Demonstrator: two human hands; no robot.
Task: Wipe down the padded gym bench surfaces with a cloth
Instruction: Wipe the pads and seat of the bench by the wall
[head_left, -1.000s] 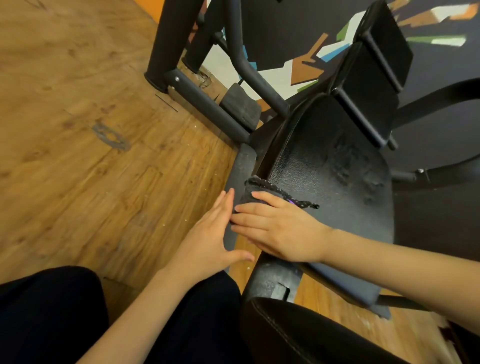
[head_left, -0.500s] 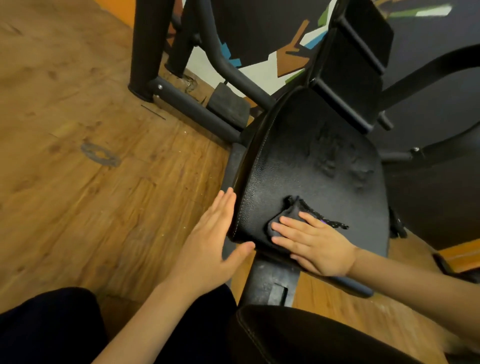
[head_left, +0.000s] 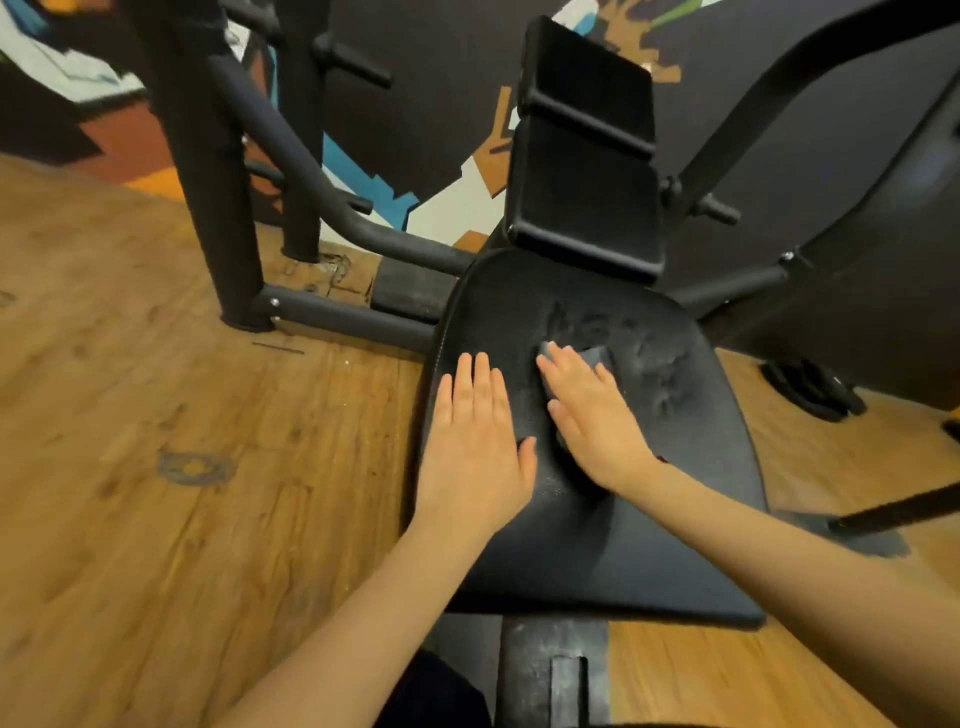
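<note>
A black padded bench seat (head_left: 649, 519) fills the middle of the view, with dusty smear marks on its far right part. My right hand (head_left: 592, 415) lies flat with straight fingers on a dark grey cloth (head_left: 592, 358), pressing it onto the seat; only the cloth's far edge shows past my fingers. My left hand (head_left: 475, 441) rests flat on the seat's left side, fingers straight, holding nothing. Beyond the seat rises a black back pad (head_left: 587, 156) in two sections.
Black steel frame posts (head_left: 208, 171) and tubes (head_left: 337, 312) stand on the wooden floor (head_left: 156, 467) to the left. A curved black bar (head_left: 769, 93) rises at the right. A dark weight plate (head_left: 810, 384) lies on the floor at right. A painted wall stands behind.
The view swung round to face the seat. My right hand slid the cloth from the seat's near left edge toward its middle. My left hand moved from the seat's side edge onto its top.
</note>
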